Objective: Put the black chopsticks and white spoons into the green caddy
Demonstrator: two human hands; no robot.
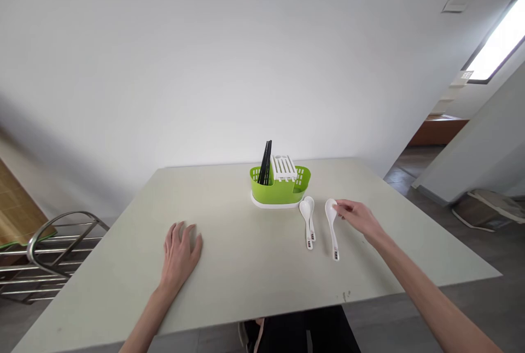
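Observation:
My left hand (180,249) lies flat on the pale table (246,265), fingers stretched out, holding nothing. My right hand (357,217) reaches to a white soup spoon (332,228) and its fingertips pinch the spoon's bowl, which rests on the table. Two more white spoons (308,223) lie stacked just left of it. Behind them stands a green cutlery holder (280,188) with black chopsticks (265,163) upright in its left side and a white slotted insert (284,167) on top.
A metal rack (45,254) stands left of the table. A white wall runs behind the table. On the right the floor opens to a doorway, with a flat object (488,205) lying on the floor.

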